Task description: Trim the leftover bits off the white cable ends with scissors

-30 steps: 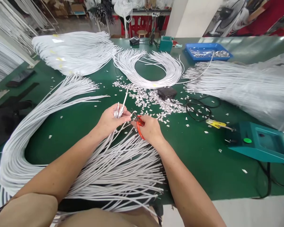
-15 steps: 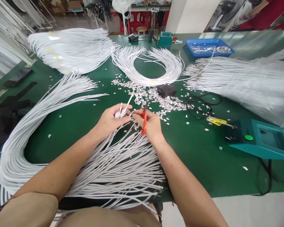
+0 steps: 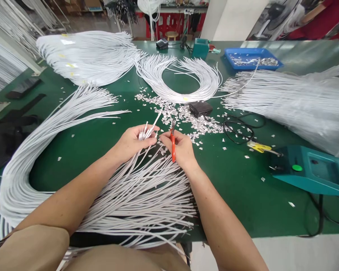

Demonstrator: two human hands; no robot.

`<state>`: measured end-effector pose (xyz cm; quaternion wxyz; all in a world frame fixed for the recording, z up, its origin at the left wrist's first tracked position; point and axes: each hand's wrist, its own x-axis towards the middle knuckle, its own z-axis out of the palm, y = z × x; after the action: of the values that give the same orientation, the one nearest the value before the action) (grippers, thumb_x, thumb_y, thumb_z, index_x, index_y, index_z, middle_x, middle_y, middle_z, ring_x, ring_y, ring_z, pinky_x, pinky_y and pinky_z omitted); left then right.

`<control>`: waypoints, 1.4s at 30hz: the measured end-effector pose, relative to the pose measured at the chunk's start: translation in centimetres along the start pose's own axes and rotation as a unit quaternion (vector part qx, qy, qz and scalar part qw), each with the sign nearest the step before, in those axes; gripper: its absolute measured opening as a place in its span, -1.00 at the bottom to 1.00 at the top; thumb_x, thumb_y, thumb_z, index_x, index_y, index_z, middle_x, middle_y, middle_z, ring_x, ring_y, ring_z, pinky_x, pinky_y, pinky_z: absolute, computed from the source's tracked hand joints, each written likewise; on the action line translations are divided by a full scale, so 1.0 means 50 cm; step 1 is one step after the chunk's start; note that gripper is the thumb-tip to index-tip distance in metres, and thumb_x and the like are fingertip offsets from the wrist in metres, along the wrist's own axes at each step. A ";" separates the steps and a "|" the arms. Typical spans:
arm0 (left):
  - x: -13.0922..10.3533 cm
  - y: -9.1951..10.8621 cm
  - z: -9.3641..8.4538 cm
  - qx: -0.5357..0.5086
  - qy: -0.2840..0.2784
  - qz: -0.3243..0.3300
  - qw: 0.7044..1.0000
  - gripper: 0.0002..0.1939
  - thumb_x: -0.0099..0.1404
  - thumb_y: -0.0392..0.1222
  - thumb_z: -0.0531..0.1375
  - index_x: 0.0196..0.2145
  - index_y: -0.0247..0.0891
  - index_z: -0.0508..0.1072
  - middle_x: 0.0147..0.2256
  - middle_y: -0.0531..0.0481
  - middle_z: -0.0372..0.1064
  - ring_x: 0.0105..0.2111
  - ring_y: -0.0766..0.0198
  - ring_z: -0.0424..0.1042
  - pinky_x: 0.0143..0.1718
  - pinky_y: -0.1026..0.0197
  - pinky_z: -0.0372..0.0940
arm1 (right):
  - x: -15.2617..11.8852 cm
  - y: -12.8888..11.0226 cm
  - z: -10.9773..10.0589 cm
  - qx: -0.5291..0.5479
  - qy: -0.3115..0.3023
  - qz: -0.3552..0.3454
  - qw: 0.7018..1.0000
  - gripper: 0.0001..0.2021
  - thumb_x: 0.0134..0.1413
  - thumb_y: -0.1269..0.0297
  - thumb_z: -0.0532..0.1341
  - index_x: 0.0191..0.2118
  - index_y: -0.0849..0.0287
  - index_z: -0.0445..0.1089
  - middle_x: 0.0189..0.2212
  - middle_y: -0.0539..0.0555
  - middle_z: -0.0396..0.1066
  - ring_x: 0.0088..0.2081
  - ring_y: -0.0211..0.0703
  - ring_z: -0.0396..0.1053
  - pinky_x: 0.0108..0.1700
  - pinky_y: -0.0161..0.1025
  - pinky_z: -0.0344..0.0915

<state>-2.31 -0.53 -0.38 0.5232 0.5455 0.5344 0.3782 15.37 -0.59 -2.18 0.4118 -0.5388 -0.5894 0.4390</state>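
My left hand [image 3: 134,142] is closed around several white cables [image 3: 147,131], their ends standing up between thumb and fingers. Close beside it, my right hand [image 3: 181,148] grips a tool with red handles [image 3: 173,147] and dark metal jaws that point away from me; whether it is scissors or cutters I cannot tell. The right thumb and forefinger tips sit just short of the left hand's fingertips. Beneath both hands, a large bundle of white cables [image 3: 147,199] spreads across the near table, bending round on the left. Small silvery pieces [image 3: 169,113] lie scattered beyond my hands.
A curved white cable bundle [image 3: 186,96] and a black block [image 3: 200,108] lie ahead. On the right are a teal device [image 3: 307,169], yellow-handled tool [image 3: 260,146] and plastic-wrapped cables [image 3: 285,90]. A blue tray [image 3: 252,67] stands at the back. Someone in red [image 3: 324,19] is beyond.
The right fingertips have drawn slightly away from the left hand, and the red-handled tool has turned more upright. The left hand still holds its cables. The whole view has shifted slightly.
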 end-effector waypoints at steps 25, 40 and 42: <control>0.004 0.012 0.000 -0.072 0.061 -0.027 0.995 -0.57 -0.07 -0.15 0.45 -0.20 -0.22 0.53 -0.33 0.04 0.45 -0.38 0.33 0.42 -0.39 0.30 0.28 | 0.007 0.001 -0.019 -0.288 -0.029 -0.025 0.957 -0.63 0.07 0.01 0.25 -0.57 0.15 0.27 -0.52 -0.01 0.33 -0.49 -0.28 0.19 -0.45 -0.32 0.01; 0.001 0.007 0.002 0.088 0.071 0.073 0.991 -0.79 0.06 -0.22 0.32 -0.35 -0.22 0.37 -0.32 0.03 0.48 -0.32 0.25 0.45 -0.20 0.20 0.31 | 0.000 0.006 -0.012 -0.362 -0.048 -0.044 0.930 -0.68 0.13 0.01 0.20 -0.45 0.14 0.48 -0.42 0.06 0.46 -0.35 -0.17 0.34 -0.42 -0.27 -0.01; 0.000 0.008 0.001 0.099 0.069 0.075 0.990 -0.81 0.07 -0.22 0.31 -0.35 -0.22 0.38 -0.32 0.04 0.47 -0.32 0.26 0.43 -0.22 0.21 0.29 | 0.000 0.006 -0.012 -0.356 -0.040 -0.049 0.932 -0.67 0.13 -0.01 0.21 -0.45 0.13 0.48 -0.40 0.06 0.46 -0.34 -0.16 0.34 -0.42 -0.27 0.00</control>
<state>-2.18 -0.47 0.01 0.3986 0.6059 0.5616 0.3981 16.01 -0.55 -2.31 0.1897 -0.6025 -0.7487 0.2009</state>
